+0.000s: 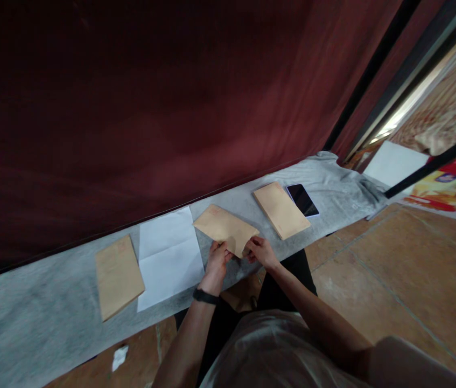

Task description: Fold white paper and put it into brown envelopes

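Head view: a light paper envelope held at its near edge by both hands

Nearest, a dark band [205,296] rings the left wrist. Just beyond it, the left hand [219,256] pinches the near edge of a brown envelope [228,222], thumb against fingers. The right hand [259,250] has its fingers curled together at the envelope's near right end, apparently pinching it too, though the exact fingertip contact is too small to tell.

The envelope sits over the narrow bench, in front of the person, turned at a slant. It looks light and dry, and thin enough to bend under a firm thumb; stiff enough, I judge, to keep its flat shape when held from one side. It should not break, but it could crease or tear at a corner. The long edges seem the safest hold, with a soft pinch.

To the left lies a white sheet [171,258], creased across its middle and probably floppier; past it, a brown stack [119,276]. To the right, a second brown stack [281,209] lies beside a dark-screened phone [302,199]. All rest on grey cloth [29,307]. Farther off stand a dark red panel [151,108] and, rightward, a printed red-and-yellow sheet or box [454,188].
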`<state>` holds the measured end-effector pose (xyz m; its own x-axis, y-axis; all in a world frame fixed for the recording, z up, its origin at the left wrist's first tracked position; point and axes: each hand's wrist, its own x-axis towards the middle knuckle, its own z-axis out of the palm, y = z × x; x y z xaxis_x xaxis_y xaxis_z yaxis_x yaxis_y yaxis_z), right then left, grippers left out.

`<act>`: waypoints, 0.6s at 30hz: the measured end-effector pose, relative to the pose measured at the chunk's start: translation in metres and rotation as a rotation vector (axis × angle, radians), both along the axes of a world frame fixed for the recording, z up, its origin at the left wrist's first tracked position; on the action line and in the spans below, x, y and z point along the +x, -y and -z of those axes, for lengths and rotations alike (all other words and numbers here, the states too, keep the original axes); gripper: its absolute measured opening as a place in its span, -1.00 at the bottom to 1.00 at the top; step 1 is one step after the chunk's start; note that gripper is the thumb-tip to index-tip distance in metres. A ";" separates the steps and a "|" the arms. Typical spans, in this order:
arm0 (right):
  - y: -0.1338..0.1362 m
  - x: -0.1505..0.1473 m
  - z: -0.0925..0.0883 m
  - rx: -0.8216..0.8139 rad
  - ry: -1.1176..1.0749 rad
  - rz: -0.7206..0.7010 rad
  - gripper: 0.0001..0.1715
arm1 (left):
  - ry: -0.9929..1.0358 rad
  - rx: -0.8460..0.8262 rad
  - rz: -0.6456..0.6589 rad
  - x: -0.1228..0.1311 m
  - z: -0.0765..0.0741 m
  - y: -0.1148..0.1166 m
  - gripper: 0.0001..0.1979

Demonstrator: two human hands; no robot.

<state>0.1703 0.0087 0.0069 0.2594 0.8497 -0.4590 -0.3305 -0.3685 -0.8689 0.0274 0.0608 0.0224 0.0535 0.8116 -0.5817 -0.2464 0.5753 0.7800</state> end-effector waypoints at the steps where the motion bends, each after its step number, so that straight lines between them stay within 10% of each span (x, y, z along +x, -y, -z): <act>1: 0.001 0.001 0.000 0.002 0.003 -0.005 -0.68 | 0.003 0.003 0.003 0.000 0.000 -0.001 -0.81; 18: 0.006 0.023 -0.010 -0.067 -0.053 -0.104 -0.73 | -0.084 0.044 0.078 0.003 -0.001 -0.012 -0.78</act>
<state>0.1931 0.0025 0.0165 0.1449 0.8377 -0.5266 -0.3323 -0.4601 -0.8233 0.0302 0.0728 0.0238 0.0701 0.8320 -0.5504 -0.1348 0.5546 0.8212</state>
